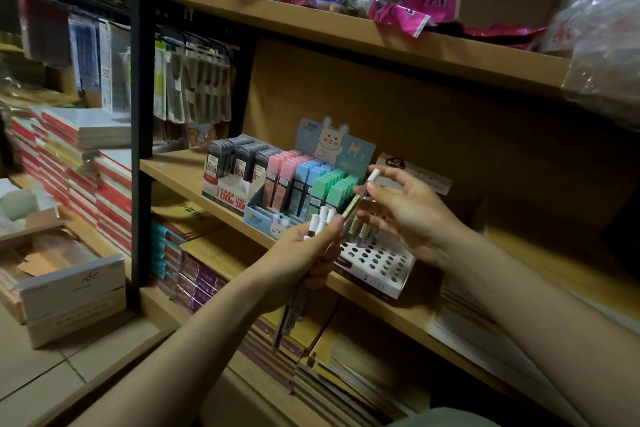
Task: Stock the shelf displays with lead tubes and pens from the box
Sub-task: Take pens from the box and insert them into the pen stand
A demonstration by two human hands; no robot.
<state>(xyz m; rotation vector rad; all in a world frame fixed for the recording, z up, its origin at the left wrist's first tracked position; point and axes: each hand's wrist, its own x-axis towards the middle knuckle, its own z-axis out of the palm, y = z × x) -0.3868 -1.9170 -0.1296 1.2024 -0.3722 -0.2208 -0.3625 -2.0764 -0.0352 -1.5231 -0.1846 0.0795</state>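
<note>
- Left hand (304, 253) grasps a bundle of clear white-capped pens (320, 222).
- Right hand (412, 215) pinches one white-capped pen (363, 191) above the white perforated cardboard display stand (377, 262).

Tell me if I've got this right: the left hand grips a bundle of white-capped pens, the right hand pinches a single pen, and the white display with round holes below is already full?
Not quite. The head view shows the white display with round holes mostly empty, with only a few pens standing at its back. The rest holds: the left hand grips the bundle, and the right hand pinches a single pen.
</note>
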